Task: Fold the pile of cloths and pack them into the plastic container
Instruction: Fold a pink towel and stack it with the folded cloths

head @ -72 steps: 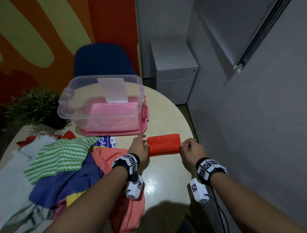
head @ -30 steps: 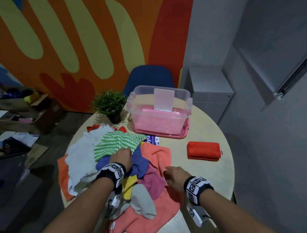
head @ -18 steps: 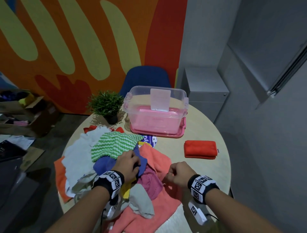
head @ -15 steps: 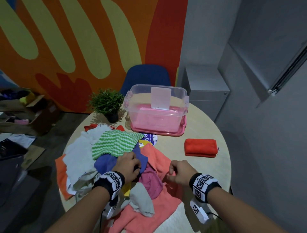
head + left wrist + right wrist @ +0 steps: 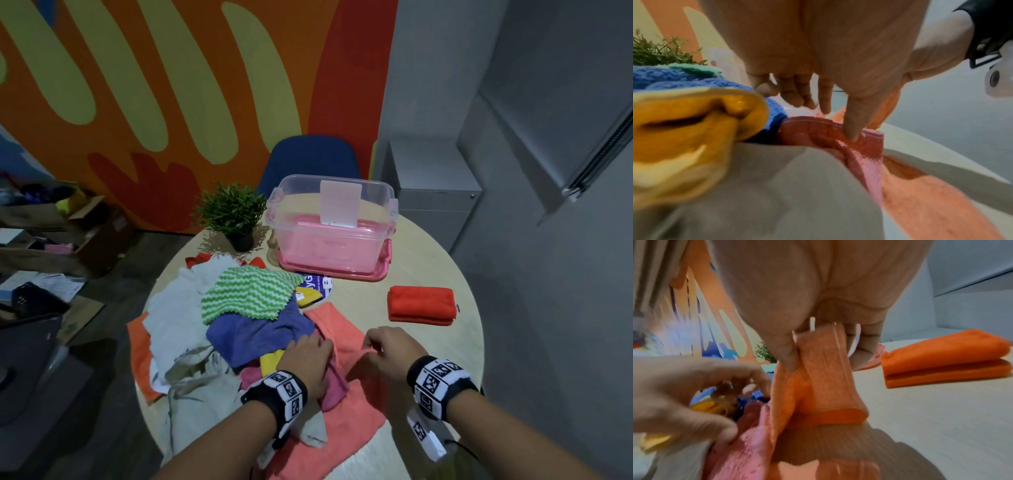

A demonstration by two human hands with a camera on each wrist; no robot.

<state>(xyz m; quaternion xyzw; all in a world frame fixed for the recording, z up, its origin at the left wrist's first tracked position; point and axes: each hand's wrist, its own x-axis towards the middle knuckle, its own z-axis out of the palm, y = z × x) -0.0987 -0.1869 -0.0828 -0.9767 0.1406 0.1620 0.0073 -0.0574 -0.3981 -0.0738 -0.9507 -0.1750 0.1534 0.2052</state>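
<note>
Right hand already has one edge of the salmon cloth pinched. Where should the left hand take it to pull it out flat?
Judging by how it lies, take the salmon cloth at its free near edge, coming from the person's side. Its far-left part lies under the pink cloth and blue cloth, so a grip there would probably drag the pile.

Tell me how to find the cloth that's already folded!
Find the round table with the clear plastic container. To the right of the messy pile, alone on bare tabletop, lies the folded orange cloth. It is the only neat flat rectangle; the others are crumpled.
</note>
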